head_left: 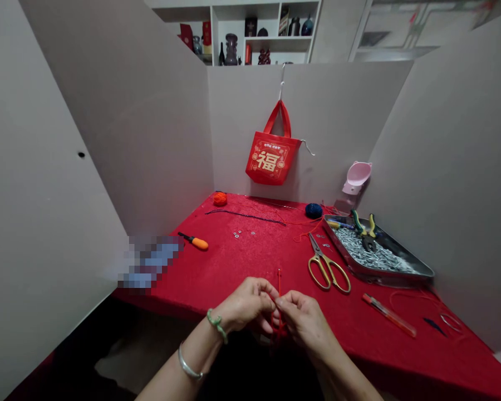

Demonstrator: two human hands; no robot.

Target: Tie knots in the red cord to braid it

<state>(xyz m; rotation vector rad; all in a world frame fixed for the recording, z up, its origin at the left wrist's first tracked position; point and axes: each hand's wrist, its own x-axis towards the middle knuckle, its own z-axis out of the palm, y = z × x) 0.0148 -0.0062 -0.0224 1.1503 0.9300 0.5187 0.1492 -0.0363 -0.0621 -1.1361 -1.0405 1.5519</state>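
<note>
A thin red cord point(279, 283) runs from a point on the red cloth near the table's front edge down to my fingers, with more of it hanging below them. My left hand point(250, 303), with a green band and a silver bangle at the wrist, is closed on the cord. My right hand point(304, 316) pinches the same cord, its fingertips close against the left ones. The exact crossing of the strands is hidden by my fingers. Gold-handled scissors point(323, 264) lie to the right of my hands, blades pointing away.
A metal tray point(390, 273) holds many small metal pieces and pliers point(365, 231). An orange-handled tool point(198, 243), small washers point(236, 235), orange yarn point(220, 199), dark blue yarn point(313, 210) and a red pen point(390, 316) lie around. Panels enclose the table; a red bag point(271, 159) hangs behind.
</note>
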